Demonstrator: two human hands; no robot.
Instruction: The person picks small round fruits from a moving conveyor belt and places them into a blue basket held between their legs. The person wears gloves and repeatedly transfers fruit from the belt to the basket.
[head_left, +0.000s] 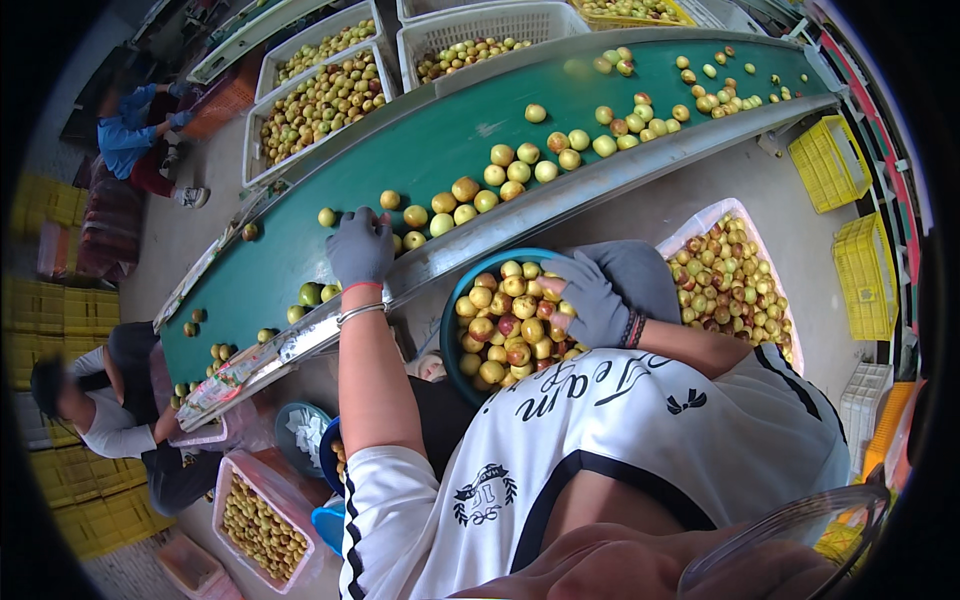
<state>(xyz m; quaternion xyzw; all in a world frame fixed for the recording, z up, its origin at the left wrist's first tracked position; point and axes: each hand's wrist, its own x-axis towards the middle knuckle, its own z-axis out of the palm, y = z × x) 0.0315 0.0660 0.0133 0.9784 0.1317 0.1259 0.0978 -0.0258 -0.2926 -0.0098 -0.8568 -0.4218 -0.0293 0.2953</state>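
My left hand (360, 249), in a grey fingerless glove, reaches over the near rim of a green conveyor belt (480, 139). Its fingers curl down beside several jujubes (442, 202); what lies under them is hidden. My right hand (592, 298), gloved alike, rests over the jujubes (517, 330) heaped in a teal tub (448, 337) in front of my body. Its bare fingertips are apart and touch the top fruit, with no fruit clearly gripped. The fruit is yellow-green, some with red-brown patches.
A metal rail (525, 214) edges the belt. A lined crate of jujubes (784, 330) stands at right, another (225, 487) at lower left. White crates (487, 22) line the far side. One person (112, 405) sits at the belt's left end; another (131, 135) is farther back.
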